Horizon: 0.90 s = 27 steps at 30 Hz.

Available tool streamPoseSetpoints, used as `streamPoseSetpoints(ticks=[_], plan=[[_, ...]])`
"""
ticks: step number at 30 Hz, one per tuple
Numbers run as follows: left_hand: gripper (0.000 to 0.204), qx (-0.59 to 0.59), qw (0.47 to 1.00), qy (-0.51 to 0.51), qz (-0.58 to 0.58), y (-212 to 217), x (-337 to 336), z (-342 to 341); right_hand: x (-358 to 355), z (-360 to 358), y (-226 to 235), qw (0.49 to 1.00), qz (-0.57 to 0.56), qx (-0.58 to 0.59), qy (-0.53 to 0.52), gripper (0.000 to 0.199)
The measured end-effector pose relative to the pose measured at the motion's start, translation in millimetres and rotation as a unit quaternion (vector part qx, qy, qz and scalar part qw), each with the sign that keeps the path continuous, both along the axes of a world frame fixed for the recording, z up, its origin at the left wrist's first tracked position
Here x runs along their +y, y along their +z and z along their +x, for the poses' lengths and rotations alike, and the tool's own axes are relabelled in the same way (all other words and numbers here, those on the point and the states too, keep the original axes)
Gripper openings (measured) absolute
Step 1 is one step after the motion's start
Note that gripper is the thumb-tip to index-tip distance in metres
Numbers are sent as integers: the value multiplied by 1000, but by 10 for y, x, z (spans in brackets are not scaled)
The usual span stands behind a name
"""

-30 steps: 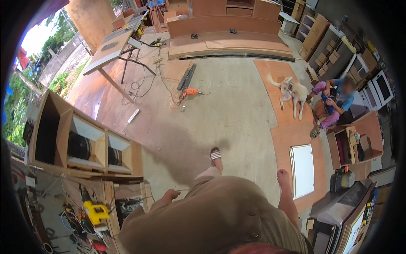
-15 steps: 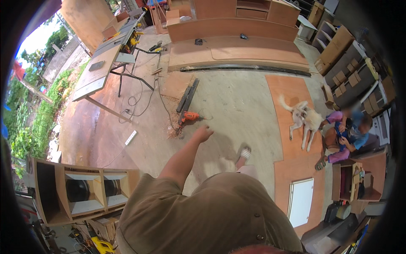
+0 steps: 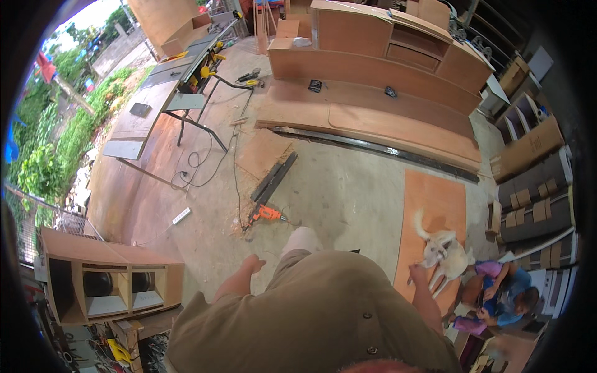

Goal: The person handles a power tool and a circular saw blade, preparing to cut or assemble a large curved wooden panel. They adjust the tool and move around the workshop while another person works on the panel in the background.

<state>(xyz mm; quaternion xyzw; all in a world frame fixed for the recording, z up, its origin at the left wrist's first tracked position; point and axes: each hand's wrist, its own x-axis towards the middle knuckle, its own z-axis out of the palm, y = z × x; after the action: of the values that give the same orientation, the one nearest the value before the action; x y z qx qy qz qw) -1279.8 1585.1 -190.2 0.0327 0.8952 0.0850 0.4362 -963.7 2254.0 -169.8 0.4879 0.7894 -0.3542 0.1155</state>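
My left hand [image 3: 253,264] hangs over the concrete floor, fingers loosely bent and partly apart, with nothing seen in it. Closest to it is an orange power drill [image 3: 268,213] lying on the floor among wood shavings, beside two dark narrow bars [image 3: 274,178]. On the other side of my body, my right hand [image 3: 418,274] is lowered with its fingers apart and holds nothing I can see. In this view it appears right beside a white dog [image 3: 453,255] on an orange-brown plywood sheet [image 3: 423,205]; whether they touch, I cannot tell.
Two people [image 3: 497,295] sit close together at the right. A long wooden cabinet [image 3: 373,62] spans the back, with a dark metal bar [image 3: 379,149] along its front. At left stand a worktable [image 3: 140,121], a power strip [image 3: 181,216] with cords, and a speaker box [image 3: 112,255].
My view has shifted and I have moved forward, nearer the drill. The left arm has dropped back toward my side. My right hand has come into view beside the dog.
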Motion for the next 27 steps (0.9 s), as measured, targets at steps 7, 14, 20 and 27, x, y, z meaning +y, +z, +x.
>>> streamPoseSetpoints(ticks=[7,14,20,27], plan=[[64,-64,990,115,-49,-222,620,-870,1522,-2543,396,979,19,193,-58,30],[67,-88,994,-7,65,-503,2370,-3438,981,-3517,-299,989,-144,30,-27,20],[60,118,976,50,176,850,3687,-5733,1249,-4813,48,988,-152,-1,-33,18],[58,131,958,104,234,1198,3949,-7038,1950,-6373,-134,988,-149,4,-42,16]])
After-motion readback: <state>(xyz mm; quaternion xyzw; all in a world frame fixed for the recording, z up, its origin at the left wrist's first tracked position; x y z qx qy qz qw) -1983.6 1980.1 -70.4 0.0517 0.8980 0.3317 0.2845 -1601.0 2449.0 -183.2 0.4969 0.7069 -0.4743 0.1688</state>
